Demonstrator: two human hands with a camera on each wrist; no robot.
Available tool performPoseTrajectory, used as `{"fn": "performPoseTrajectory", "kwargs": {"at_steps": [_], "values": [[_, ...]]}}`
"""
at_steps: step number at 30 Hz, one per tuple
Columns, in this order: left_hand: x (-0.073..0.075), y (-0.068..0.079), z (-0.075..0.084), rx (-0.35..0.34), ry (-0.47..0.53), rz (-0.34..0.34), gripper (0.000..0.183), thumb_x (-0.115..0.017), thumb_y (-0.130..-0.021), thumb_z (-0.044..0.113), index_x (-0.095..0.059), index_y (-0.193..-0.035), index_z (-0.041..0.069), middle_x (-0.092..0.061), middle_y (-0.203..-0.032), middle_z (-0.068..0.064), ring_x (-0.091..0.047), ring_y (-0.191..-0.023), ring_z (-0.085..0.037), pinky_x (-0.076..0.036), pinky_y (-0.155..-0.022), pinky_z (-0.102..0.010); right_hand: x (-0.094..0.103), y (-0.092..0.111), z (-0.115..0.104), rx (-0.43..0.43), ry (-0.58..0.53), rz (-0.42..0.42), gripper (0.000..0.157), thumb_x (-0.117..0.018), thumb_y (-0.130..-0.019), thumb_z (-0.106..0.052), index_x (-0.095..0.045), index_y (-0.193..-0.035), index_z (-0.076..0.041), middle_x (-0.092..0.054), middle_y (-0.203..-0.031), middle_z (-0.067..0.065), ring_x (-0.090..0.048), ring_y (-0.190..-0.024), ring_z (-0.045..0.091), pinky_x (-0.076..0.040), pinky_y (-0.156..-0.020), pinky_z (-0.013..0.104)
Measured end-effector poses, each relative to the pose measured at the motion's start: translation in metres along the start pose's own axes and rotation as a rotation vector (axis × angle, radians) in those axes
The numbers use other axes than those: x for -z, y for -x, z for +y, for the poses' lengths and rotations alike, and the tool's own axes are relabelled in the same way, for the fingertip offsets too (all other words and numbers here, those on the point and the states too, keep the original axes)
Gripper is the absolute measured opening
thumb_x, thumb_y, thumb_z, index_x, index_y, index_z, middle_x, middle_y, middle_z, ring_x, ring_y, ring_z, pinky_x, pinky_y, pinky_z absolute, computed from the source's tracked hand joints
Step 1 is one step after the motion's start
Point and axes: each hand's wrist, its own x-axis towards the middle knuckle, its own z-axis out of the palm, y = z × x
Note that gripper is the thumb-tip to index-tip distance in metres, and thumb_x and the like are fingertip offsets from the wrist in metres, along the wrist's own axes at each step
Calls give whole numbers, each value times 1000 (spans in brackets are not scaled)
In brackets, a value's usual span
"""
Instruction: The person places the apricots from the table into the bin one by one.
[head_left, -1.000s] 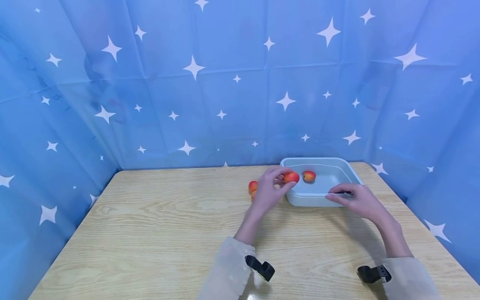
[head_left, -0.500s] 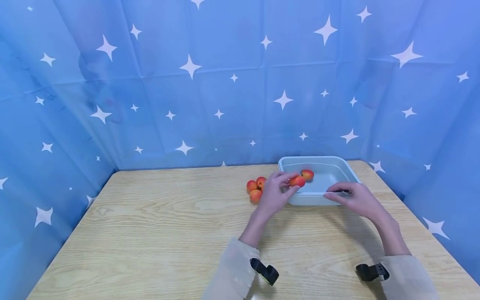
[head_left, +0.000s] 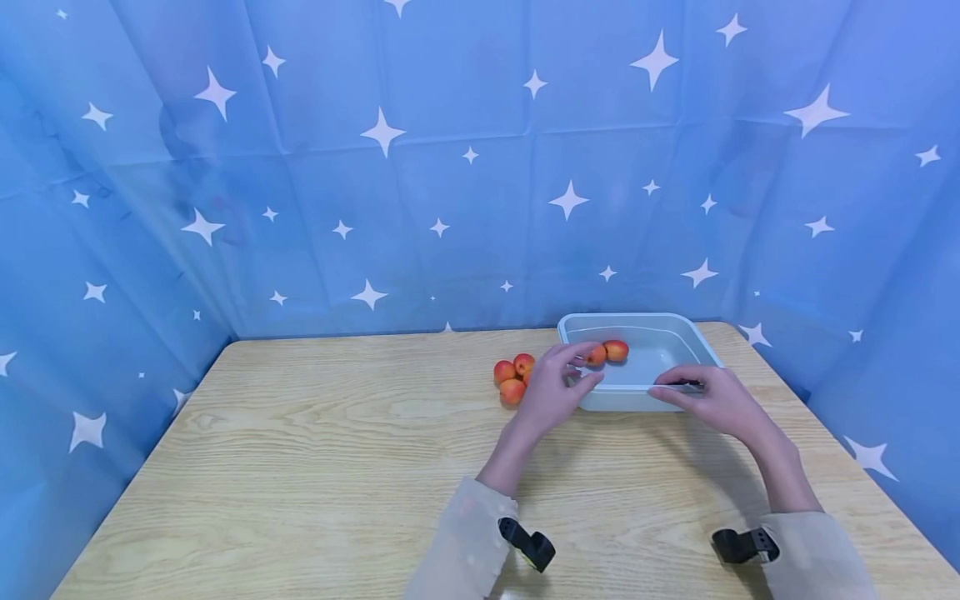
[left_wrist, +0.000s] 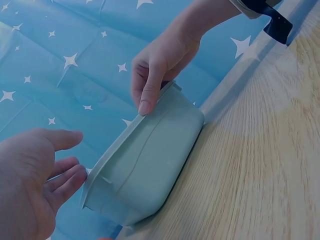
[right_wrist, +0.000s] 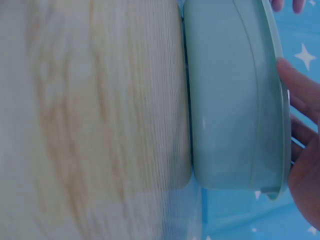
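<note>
A pale blue plastic basin (head_left: 637, 401) stands at the back right of the table. In it, two small red-yellow fruits touch: a right-hand fruit (head_left: 617, 351) and a left-hand fruit (head_left: 596, 356), partly behind my fingers. My left hand (head_left: 550, 390) hovers at the basin's left front corner, thumb and fingers apart, holding nothing; the left wrist view shows the gap. My right hand (head_left: 711, 398) pinches the front rim, thumb outside and fingers inside, as the right wrist view of the hand (right_wrist: 306, 155) also shows. Left of the basin lie several similar fruits (head_left: 512, 391), partly hidden by my left hand.
The light wooden table (head_left: 322, 467) runs forward to a blue curtain (head_left: 450, 192) with white stars, which also hangs along both sides. Each sleeve carries a black wrist camera, the left camera (head_left: 527, 546) and the right camera (head_left: 742, 546).
My left hand carried a fruit a little to the right over the basin, then let it go beside the other fruit. My right hand has stayed on the rim.
</note>
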Motion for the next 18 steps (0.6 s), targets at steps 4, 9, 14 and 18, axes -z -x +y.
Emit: {"fn": "performPoseTrajectory", "kwargs": {"at_steps": [4,9,14,18], "values": [[3,0,1,-16,-17,3,37,-72,-95,12,-66,-131,7,-65,-121,-6,-64,-102,-21,-57,-89,-36,0,0,0,-2,0,1,20,-75,-93,-33,-78,-104,-16,-74,-95,-3,-63,-85,9,-51,-73,27],[9,0,3,-47,-22,9,35,-72,-94,11,-66,-129,6,-65,-121,-6,-63,-102,-17,-58,-88,-36,1,1,1,-3,-2,4,20,-75,-93,-32,-78,-105,-17,-73,-96,-3,-63,-85,8,-51,-73,27],[14,1,2,-48,-45,25,36,-73,-93,8,-65,-128,5,-65,-119,-7,-65,-100,-23,-58,-86,-35,0,1,1,-4,-9,3,18,-75,-93,-32,-78,-104,-18,-73,-96,-4,-62,-85,8,-51,-73,26],[20,2,1,-50,-90,31,37,-74,-92,8,-65,-128,5,-66,-120,-7,-65,-98,-26,-57,-84,-28,0,0,2,-3,-10,2,19,-75,-93,-32,-78,-105,-18,-73,-96,-4,-62,-85,7,-51,-72,26]]}}
